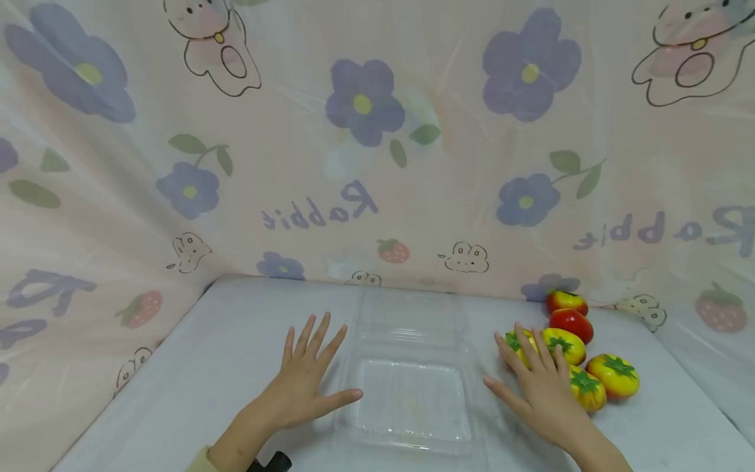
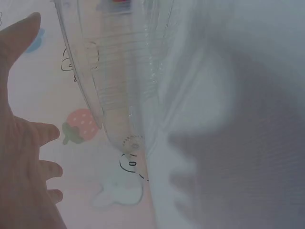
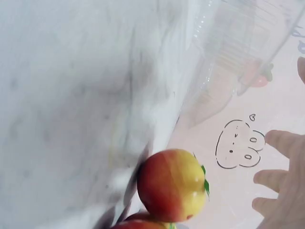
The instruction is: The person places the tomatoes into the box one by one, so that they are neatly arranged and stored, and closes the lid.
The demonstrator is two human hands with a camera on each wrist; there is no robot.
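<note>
A see-through plastic clamshell box point(image 1: 407, 444) lies opened out on the white table, its lid half point(image 1: 407, 318) toward the back. To its left hovers my left hand point(image 1: 301, 390), fingers spread, holding nothing. My right hand point(image 1: 542, 396) is on the other side, fingers spread too, in front of several yellow-red toy persimmons with green leaf tops. It partly covers one persimmon point(image 1: 519, 347); contact cannot be told. Beside it are another persimmon point(image 1: 565, 345) and one farther right point(image 1: 613, 377). The right wrist view shows a persimmon point(image 3: 171, 186) below the fingers point(image 3: 281, 143), apart from them.
A red fruit point(image 1: 571, 326) and a red-yellow one point(image 1: 566, 303) sit at the back right, close to the hanging patterned cloth point(image 1: 413, 196). This cloth rises behind the table point(image 1: 236, 341) and along its sides. A black object point(image 1: 277, 462) shows beside the left wrist.
</note>
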